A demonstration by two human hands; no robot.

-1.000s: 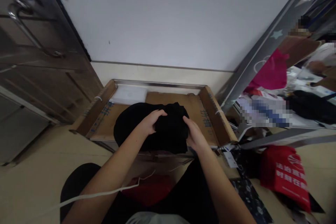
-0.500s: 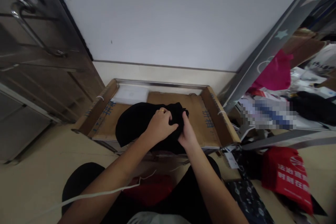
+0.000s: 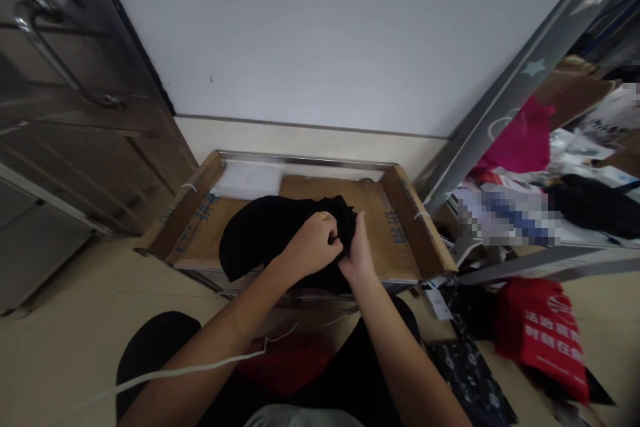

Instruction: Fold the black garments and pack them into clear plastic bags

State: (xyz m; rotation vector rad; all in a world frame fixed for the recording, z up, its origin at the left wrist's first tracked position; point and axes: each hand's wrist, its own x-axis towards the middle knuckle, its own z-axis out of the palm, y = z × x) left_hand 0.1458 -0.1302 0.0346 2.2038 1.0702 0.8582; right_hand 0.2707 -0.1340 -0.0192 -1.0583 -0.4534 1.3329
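A black cloth bundle (image 3: 265, 230), possibly a garment, lies in front of me over the near side of a cardboard tray (image 3: 325, 190). Its right end is gathered and crumpled. My left hand (image 3: 319, 241), with a ring on one finger, has its fingers curled into a pinch on the gathered part. Against the right edge of the same cloth is my right hand (image 3: 358, 250), thumb up and the other fingers hidden behind and under the fabric. What kind of garment it is cannot be made out.
A flat white box (image 3: 250, 178) sits in the tray's far left corner. To the left is a metal door with a handle (image 3: 60, 57). A cluttered shelf with a pink bag (image 3: 523, 140) stands at right, and a red bag (image 3: 543, 333) lies below it.
My left hand has shifted slightly right along the cloth and its fingers have curled tighter. The gathered end looks more bunched. My right hand stays at the cloth's right edge.
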